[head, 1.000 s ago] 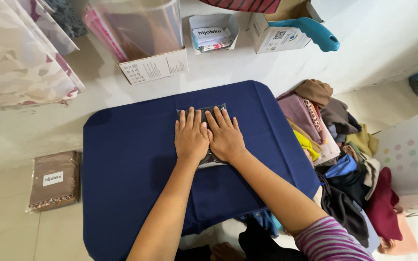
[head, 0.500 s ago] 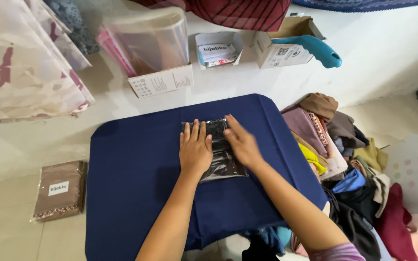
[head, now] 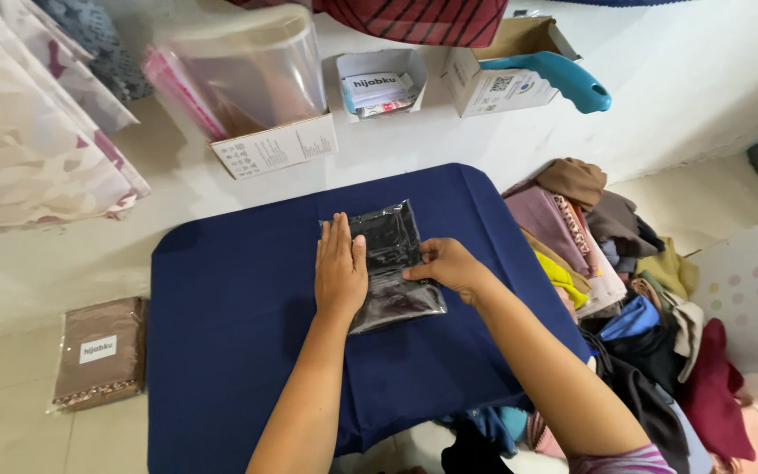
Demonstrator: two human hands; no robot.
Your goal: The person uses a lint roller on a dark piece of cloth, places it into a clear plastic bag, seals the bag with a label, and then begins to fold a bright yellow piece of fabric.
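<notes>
A clear plastic bag with dark folded cloth inside (head: 392, 254) lies on a table covered in navy blue cloth (head: 239, 298). My left hand (head: 339, 268) presses flat on the bag's left side, fingers together and pointing away from me. My right hand (head: 447, 263) pinches the bag's right edge between thumb and fingers.
A bagged brown cloth with a white label (head: 100, 353) lies on the floor at the left. A heap of coloured cloths (head: 625, 290) sits right of the table. Behind stand a box of clear bags (head: 252, 88), small cardboard boxes (head: 383, 81) and a blue handled tool (head: 559, 77).
Both hands lay flat side by side on the bag a second ago. My right hand has moved to the bag's right edge and gripped it; the left hand stays pressed down.
</notes>
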